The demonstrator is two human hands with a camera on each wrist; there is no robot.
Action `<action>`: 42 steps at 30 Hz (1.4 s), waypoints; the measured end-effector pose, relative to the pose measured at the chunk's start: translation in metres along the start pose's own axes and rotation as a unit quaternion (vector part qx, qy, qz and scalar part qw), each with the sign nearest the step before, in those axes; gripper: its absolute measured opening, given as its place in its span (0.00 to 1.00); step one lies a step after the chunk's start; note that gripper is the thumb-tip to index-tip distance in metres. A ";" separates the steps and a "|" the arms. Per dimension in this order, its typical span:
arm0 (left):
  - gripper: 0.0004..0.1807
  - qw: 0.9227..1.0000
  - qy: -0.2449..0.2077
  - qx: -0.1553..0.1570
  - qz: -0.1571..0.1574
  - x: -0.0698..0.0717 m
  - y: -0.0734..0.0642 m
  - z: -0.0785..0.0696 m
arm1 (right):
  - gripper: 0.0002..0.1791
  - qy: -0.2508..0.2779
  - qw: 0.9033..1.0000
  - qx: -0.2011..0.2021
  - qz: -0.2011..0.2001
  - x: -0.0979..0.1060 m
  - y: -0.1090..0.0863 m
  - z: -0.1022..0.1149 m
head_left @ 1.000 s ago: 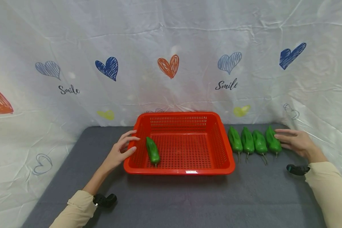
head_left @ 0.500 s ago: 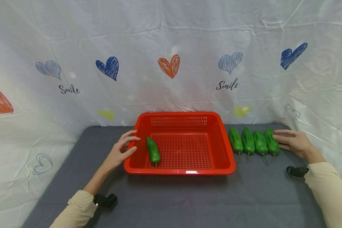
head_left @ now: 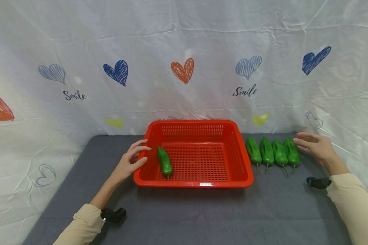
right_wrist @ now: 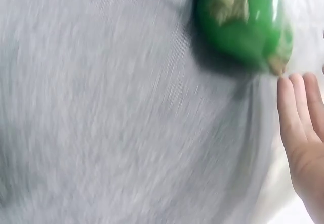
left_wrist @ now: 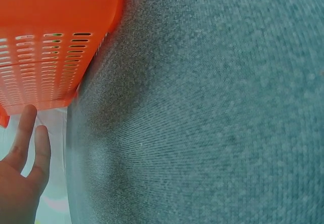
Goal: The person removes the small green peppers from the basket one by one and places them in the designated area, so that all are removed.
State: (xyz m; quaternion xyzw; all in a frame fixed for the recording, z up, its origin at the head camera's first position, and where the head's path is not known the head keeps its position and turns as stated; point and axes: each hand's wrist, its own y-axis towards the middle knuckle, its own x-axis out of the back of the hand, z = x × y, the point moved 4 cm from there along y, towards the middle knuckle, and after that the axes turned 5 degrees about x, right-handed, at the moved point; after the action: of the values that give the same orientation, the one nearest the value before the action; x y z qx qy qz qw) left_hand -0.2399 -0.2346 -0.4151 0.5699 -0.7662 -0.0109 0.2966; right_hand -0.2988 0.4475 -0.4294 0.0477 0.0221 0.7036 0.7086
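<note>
My left hand (head_left: 127, 166) is at the left rim of a red plastic basket (head_left: 196, 184), fingers spread and reaching over the edge. Inside the basket, toward its left side, lies one long green pepper (head_left: 164, 161). My right hand (head_left: 319, 149) is beside the rightmost pepper (head_left: 291, 151) of a row on the table, its fingers extended with nothing gripped. In the right wrist view, those straight fingertips (right_wrist: 285, 85) are right by the end of a green pepper (right_wrist: 248, 24). The left wrist view shows the basket's slotted side (left_wrist: 45, 62) above my fingers.
Three more green peppers, including the one nearest the basket (head_left: 253, 150), lie side by side with stems toward me. A grey cloth (head_left: 190, 214) covers the table. Behind it hangs a white sheet (head_left: 147, 41) printed with hearts.
The rightmost pepper has shifted left against its neighbour, with my right hand beside it. Since then the hand has risen slightly toward the back. My left hand has stayed put.
</note>
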 end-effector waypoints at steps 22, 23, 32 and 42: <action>0.19 1.000 0.000 -0.003 -0.002 0.000 0.000 0.000 | 0.15 -0.008 0.995 0.098 0.010 -0.085 0.014 0.066; 0.19 1.000 0.000 -0.003 -0.001 0.000 -0.001 0.000 | 0.15 0.003 0.995 0.100 0.018 -0.089 0.016 0.068; 0.20 1.000 0.001 -0.005 0.001 -0.001 -0.001 -0.003 | 0.22 -0.026 0.995 0.093 0.040 -0.131 0.028 0.082; 0.20 1.000 -0.002 -0.011 -0.002 -0.001 -0.001 -0.003 | 0.28 -0.045 0.993 0.089 0.069 -0.175 0.037 0.097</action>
State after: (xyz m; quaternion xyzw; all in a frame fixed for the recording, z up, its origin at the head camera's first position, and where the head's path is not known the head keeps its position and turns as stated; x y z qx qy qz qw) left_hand -0.2370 -0.2330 -0.4136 0.5679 -0.7656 -0.0208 0.3015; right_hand -0.3276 0.2692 -0.3351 0.1438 0.0494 0.7431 0.6517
